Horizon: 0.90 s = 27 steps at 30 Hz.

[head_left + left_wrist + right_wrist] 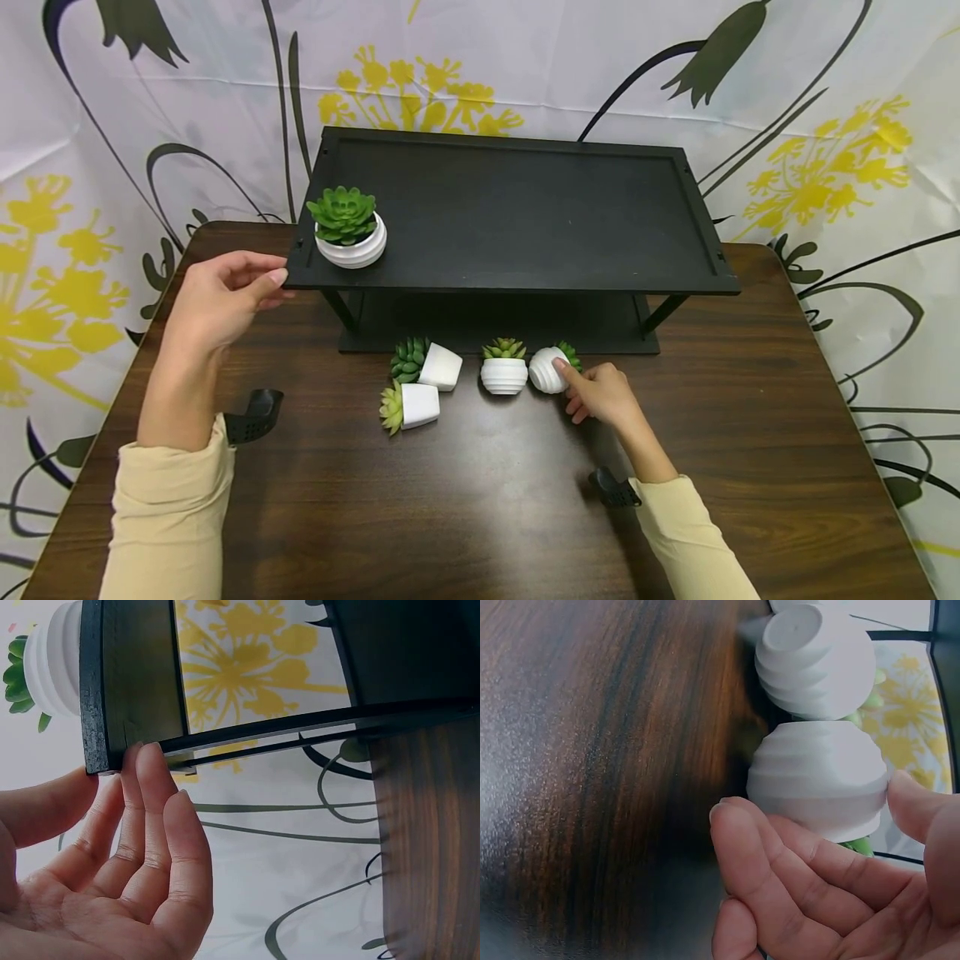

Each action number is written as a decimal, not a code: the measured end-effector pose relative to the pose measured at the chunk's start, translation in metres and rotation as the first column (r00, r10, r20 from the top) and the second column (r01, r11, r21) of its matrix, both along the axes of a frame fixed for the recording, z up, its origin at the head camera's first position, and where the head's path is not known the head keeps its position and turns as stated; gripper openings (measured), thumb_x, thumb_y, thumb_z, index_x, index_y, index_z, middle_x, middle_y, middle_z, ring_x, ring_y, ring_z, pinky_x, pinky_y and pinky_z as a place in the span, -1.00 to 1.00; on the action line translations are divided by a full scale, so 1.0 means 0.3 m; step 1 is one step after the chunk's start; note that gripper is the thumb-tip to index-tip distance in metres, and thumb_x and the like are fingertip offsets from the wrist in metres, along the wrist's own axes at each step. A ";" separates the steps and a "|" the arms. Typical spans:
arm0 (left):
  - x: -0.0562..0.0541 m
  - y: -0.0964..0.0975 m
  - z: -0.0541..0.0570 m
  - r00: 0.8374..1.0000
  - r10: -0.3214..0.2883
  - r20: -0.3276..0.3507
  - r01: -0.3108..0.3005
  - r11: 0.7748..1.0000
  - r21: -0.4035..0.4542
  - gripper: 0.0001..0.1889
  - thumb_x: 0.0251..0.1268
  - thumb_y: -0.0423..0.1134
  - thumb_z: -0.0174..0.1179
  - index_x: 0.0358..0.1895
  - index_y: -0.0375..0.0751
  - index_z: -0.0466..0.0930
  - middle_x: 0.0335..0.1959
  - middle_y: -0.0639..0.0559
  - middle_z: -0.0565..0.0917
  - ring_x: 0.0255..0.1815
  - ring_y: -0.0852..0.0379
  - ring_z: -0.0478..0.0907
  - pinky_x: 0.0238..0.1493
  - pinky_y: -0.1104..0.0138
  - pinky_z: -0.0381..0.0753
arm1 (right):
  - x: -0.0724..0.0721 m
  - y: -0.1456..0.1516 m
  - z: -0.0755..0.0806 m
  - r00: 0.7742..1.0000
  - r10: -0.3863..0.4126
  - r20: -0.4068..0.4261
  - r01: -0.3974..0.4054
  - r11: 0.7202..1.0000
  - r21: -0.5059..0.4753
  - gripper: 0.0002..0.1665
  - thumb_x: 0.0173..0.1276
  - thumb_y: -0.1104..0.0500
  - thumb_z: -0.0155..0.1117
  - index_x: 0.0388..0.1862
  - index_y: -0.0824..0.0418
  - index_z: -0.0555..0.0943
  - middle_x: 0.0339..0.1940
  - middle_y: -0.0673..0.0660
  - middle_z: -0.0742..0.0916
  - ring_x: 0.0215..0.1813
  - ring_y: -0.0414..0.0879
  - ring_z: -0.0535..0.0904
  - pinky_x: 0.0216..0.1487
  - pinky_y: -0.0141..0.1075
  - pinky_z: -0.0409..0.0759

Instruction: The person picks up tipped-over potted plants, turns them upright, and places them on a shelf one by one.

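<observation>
My left hand [228, 300] pinches the front left corner of a black two-tier shelf [517, 217], thumb at the upper edge and fingertips underneath. On the top board near that hand stands a green succulent in a round white ribbed pot [352, 246]. My right hand [600, 392] holds another ribbed white pot [546, 371] between thumb and fingers. This pot is tipped over, its green plant [570, 356] pointing right. In the right wrist view, the held pot [817, 780] sits close against a second ribbed pot [814, 664].
An upright potted succulent [504, 377] is just left of the held one. Farther left, two smaller white pots, one with a dark green plant [409, 360] and one with a pale green plant [392, 408], lie sideways on the brown table [450, 517]. A floral curtain [525, 67] hangs behind.
</observation>
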State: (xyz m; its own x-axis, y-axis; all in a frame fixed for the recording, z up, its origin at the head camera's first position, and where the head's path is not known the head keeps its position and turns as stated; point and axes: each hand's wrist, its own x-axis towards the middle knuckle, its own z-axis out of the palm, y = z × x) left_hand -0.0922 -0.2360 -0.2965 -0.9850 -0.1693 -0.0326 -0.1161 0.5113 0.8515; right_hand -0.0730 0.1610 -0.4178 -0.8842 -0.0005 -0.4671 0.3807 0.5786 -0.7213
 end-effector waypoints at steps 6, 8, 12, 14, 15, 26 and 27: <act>0.000 0.002 0.002 1.000 0.004 -0.002 -0.004 1.000 0.002 -0.69 0.31 -0.36 0.06 0.00 -0.54 0.44 -0.58 0.42 0.51 -0.53 0.49 0.52 -0.41 0.62 0.52 | -0.014 0.012 0.014 0.998 0.057 -0.011 -0.056 0.995 0.082 -0.32 0.22 -0.27 0.12 -0.48 0.36 0.67 -0.61 0.16 0.68 -0.58 -0.03 0.62 -0.32 -0.19 0.58; -0.001 0.002 0.002 1.000 0.004 0.003 -0.004 1.000 -0.002 -0.69 0.31 -0.35 0.06 0.01 -0.54 0.44 -0.58 0.42 0.51 -0.53 0.48 0.53 -0.40 0.62 0.52 | -0.018 0.017 0.018 0.997 0.075 -0.010 -0.073 0.992 0.101 -0.35 0.21 -0.28 0.13 -0.46 0.32 0.67 -0.58 0.14 0.68 -0.53 -0.04 0.62 -0.29 -0.21 0.54; -0.001 0.000 0.003 1.000 0.004 0.019 -0.004 1.000 -0.013 -0.68 0.32 -0.33 0.05 0.02 -0.52 0.45 -0.57 0.40 0.51 -0.52 0.47 0.52 -0.40 0.63 0.51 | -0.025 0.029 0.024 0.993 0.116 -0.010 -0.114 0.988 0.107 -0.38 0.19 -0.29 0.15 -0.40 0.28 0.65 -0.50 0.13 0.67 -0.45 -0.02 0.59 -0.32 -0.26 0.48; 0.001 0.000 0.003 1.000 0.005 0.022 -0.004 1.000 -0.013 -0.68 0.32 -0.33 0.05 0.02 -0.51 0.45 -0.57 0.39 0.52 -0.52 0.48 0.52 -0.40 0.64 0.51 | -0.028 0.035 0.026 0.990 0.140 -0.015 -0.138 0.985 0.100 -0.40 0.20 -0.27 0.16 -0.36 0.27 0.65 -0.47 0.14 0.67 -0.42 0.00 0.58 -0.35 -0.28 0.46; 0.001 0.001 0.003 1.000 0.004 0.022 -0.004 1.000 -0.013 -0.68 0.31 -0.33 0.05 0.02 -0.51 0.45 -0.57 0.39 0.52 -0.52 0.48 0.52 -0.40 0.64 0.51 | -0.030 0.038 0.027 0.988 0.153 -0.019 -0.151 0.984 0.094 -0.42 0.21 -0.25 0.16 -0.34 0.28 0.65 -0.47 0.15 0.67 -0.41 0.01 0.57 -0.36 -0.28 0.45; 0.001 0.002 0.003 1.000 0.007 0.020 -0.007 1.000 -0.011 -0.69 0.32 -0.34 0.05 0.02 -0.52 0.45 -0.57 0.38 0.51 -0.53 0.49 0.51 -0.40 0.63 0.51 | -0.065 0.056 0.025 0.976 0.217 0.003 -0.217 0.976 0.019 -0.45 0.20 -0.13 0.24 -0.18 0.36 0.61 -0.43 0.18 0.66 -0.34 0.03 0.56 -0.26 -0.18 0.51; 0.001 0.002 0.002 1.000 0.006 0.019 -0.006 1.000 -0.010 -0.69 0.32 -0.34 0.04 0.02 -0.52 0.45 -0.57 0.38 0.51 -0.53 0.49 0.51 -0.40 0.63 0.52 | -0.069 0.057 0.025 0.976 0.218 0.009 -0.218 0.976 0.010 -0.46 0.20 -0.13 0.25 -0.18 0.36 0.61 -0.43 0.18 0.66 -0.33 0.03 0.56 -0.26 -0.18 0.51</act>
